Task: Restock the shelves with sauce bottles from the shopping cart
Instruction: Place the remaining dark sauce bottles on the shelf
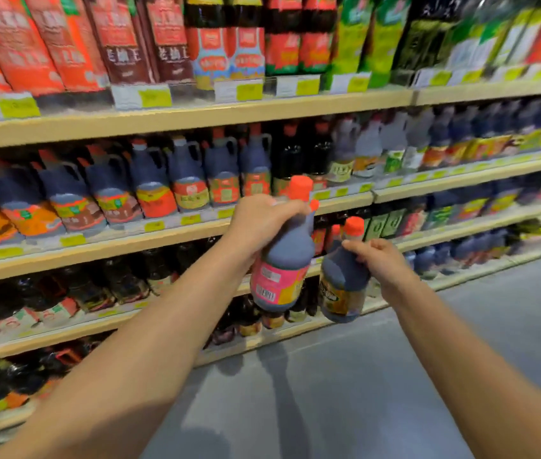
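Head: glossy pink-labelled bottle [283, 260], amber-labelled bottle [342, 284]

Price tags [154, 97] blurred, unreadable. Top-shelf bottles [113, 34] cut by the upper edge. My left hand [262, 220] covers the neck of the pink-label bottle [280, 276]. My right hand [381, 260] hides one shoulder of the yellow-label bottle [342, 298]. Both labels smeared.

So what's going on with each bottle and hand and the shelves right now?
pink-label bottle: capped, held in the air
yellow-label bottle: capped, held in the air
left hand: grips the pink-label bottle
right hand: grips the yellow-label bottle
shelves: stocked with bottles
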A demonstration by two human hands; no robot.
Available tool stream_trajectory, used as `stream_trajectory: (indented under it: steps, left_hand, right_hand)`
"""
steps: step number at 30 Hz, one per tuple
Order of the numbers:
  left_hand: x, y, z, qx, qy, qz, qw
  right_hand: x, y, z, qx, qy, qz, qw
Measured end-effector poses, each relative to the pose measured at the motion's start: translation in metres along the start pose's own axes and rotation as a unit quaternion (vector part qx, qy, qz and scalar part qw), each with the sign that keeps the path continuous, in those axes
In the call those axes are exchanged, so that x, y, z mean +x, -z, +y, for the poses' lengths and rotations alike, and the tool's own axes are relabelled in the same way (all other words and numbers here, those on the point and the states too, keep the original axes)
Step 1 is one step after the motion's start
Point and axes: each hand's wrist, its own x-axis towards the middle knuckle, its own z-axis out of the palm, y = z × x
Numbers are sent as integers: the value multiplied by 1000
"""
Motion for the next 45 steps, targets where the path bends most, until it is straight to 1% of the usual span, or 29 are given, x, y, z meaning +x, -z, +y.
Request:
stream_trajectory:
  steps: [5, 8, 11, 18, 22, 25, 31, 34, 38, 41, 45]
  left_hand:
    - [11, -111, 26, 19, -10, -52, 998]
    - [13, -173, 35, -35, 7, -47, 998]
    - [15, -227, 50, -66, 28, -67, 995]
    - [46, -330, 83, -13, 1, -130, 991]
    - [72, -385, 100, -16, 12, -155, 988]
    - [100, -430, 112, -3, 1, -177, 984]
    - [157, -524, 140, -10, -6, -207, 978]
    - [182, -566, 158, -25, 10, -222, 975]
    - [214, -622, 181, -4, -5, -252, 968]
    - [235, -666, 197, 0, -6, -255, 967]
    - [260, -724, 212, 1, 1, -243, 970]
  right_hand:
    - [4, 111, 5, -7, 1, 55, 998]
    - [8, 171, 10, -5, 11, 68, 998]
    - [15, 223, 15, 14, 14, 112, 994]
    - [48, 321, 26, 58, 9, 179, 982]
    - [82, 366, 36, 55, -10, 218, 974]
    - [112, 403, 42, 45, -22, 234, 971]
    - [170, 479, 39, 22, -30, 243, 969]
    - [201, 523, 38, 15, -24, 268, 963]
    - [241, 579, 36, 3, -16, 303, 953]
    - [273, 621, 37, -20, 0, 326, 945]
    - [317, 677, 48, -38, 17, 317, 948]
